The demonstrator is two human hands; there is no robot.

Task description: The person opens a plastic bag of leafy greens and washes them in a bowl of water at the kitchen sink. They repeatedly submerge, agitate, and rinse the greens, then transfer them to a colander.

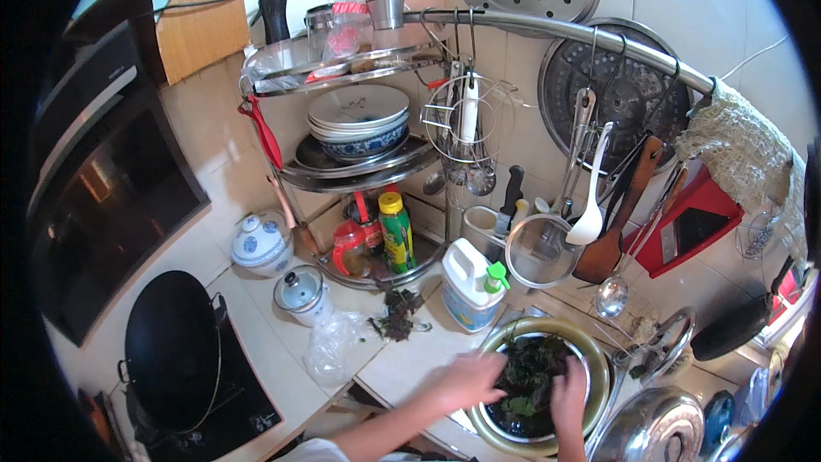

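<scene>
Dark leafy greens (529,372) lie in a white-rimmed bowl that sits inside a larger yellowish metal basin (600,375). My left hand (474,380) is at the bowl's left side, blurred, its fingertips by the leaves. At the right side of the bowl my right hand (569,391) reaches in against the greens, its fingers partly hidden. Whether either hand grips leaves cannot be told. A small heap of dark purple leaves (399,314) rests on the counter behind, beside a crumpled clear plastic bag (333,346).
A white jug with a green pump (473,289) stands just behind the basin. The faucet (673,346) and a large metal lid (654,430) are at the right. Utensils hang from a rail (551,25) above. A black wok lid (173,346) covers the cooktop at left.
</scene>
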